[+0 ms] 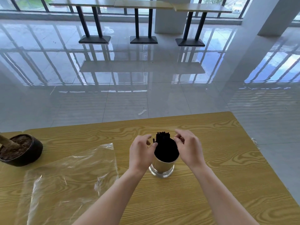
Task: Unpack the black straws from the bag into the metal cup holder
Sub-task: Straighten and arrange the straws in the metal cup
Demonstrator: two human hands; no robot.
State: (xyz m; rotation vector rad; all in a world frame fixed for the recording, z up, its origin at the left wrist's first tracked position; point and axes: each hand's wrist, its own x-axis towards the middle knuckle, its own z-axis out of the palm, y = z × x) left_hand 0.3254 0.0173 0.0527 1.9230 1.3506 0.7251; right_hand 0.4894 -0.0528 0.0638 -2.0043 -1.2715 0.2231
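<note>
A shiny metal cup holder (161, 168) stands upright on the wooden table, filled with a bundle of black straws (164, 144) whose tips stick out at its far rim. My left hand (141, 153) curls around the cup's left side, thumb against the straws. My right hand (189, 147) hovers at the right rim, fingers bent and touching the straw tops. Neither hand clearly grips a straw. The clear plastic bag (71, 172) lies flat and see-through on the table to the left.
A dark bowl-shaped plant pot (24, 151) with soil sits at the table's far left. The table's far edge (162, 118) and right edge are close by. Beyond lie a glossy tiled floor, a scrap of plastic (142, 112) and other tables.
</note>
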